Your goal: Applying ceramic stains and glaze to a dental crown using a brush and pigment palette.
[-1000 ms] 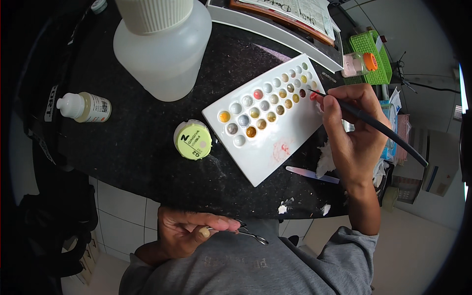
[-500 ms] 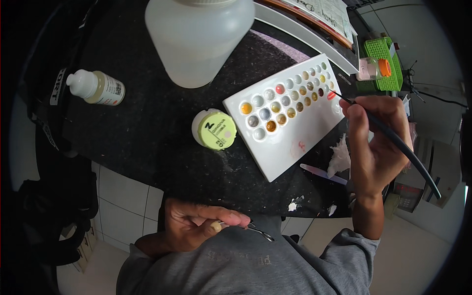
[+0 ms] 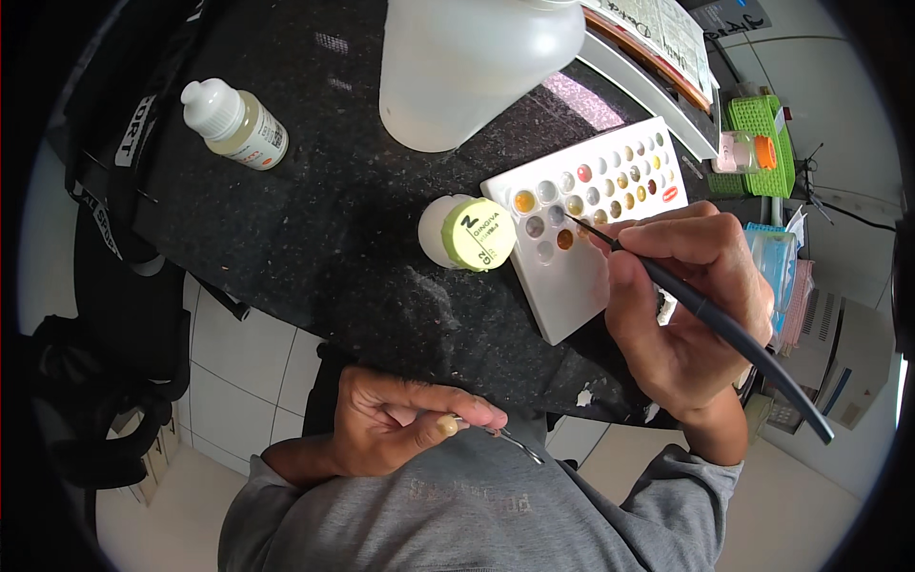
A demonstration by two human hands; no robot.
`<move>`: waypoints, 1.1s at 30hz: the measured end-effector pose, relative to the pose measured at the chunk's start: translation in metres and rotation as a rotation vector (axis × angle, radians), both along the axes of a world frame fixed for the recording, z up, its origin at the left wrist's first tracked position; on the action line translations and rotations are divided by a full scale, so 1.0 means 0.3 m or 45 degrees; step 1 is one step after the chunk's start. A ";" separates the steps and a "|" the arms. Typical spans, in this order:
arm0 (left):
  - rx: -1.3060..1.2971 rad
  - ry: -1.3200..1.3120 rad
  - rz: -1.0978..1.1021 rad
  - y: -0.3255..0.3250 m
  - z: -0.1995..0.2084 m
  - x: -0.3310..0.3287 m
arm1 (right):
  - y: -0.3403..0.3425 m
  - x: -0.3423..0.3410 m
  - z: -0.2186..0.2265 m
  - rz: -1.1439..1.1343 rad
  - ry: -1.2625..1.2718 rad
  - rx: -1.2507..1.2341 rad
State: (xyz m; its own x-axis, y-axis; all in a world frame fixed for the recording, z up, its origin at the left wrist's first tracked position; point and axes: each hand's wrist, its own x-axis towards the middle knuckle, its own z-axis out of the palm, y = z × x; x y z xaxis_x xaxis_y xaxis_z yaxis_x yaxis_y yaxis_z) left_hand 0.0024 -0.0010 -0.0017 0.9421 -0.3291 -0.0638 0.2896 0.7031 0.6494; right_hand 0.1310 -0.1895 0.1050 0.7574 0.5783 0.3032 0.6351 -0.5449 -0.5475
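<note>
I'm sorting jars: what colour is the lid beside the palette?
The lid is yellow-green; head view.

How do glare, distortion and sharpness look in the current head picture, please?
Head view: the black worktop bows along its front, and the outer rim falls to black; same view: a pale pinkish patch, perhaps reflected light, stands out beyond the white palette; same view: the right hand looks fairly sharp, while lettering on the grey shirt is unreadably soft.

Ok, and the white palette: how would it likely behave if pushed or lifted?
The palette is probably stiff, as it looks like one solid slab with straight edges. Lying broad and flat on the dark table, it would likely slide rather than tip. Its coloured wells look glossy, so the contents might run if it is tilted.
</note>
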 end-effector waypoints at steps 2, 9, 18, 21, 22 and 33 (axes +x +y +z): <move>-0.016 0.012 -0.002 0.002 0.001 -0.003 | 0.006 -0.004 0.000 0.018 -0.117 -0.047; -0.004 0.021 -0.026 -0.001 0.002 0.005 | 0.018 -0.017 -0.002 -0.025 -0.118 -0.102; -0.057 0.021 -0.029 -0.002 -0.005 0.004 | 0.027 0.000 -0.025 -0.053 -0.319 -0.080; -0.066 0.027 -0.025 -0.004 -0.004 0.005 | 0.025 0.000 -0.025 -0.051 -0.306 -0.067; -0.067 0.028 -0.026 -0.004 -0.003 0.006 | 0.026 0.000 -0.025 -0.052 -0.311 -0.074; 0.032 -0.005 0.007 -0.010 -0.001 0.009 | 0.023 0.002 -0.027 -0.052 -0.320 -0.095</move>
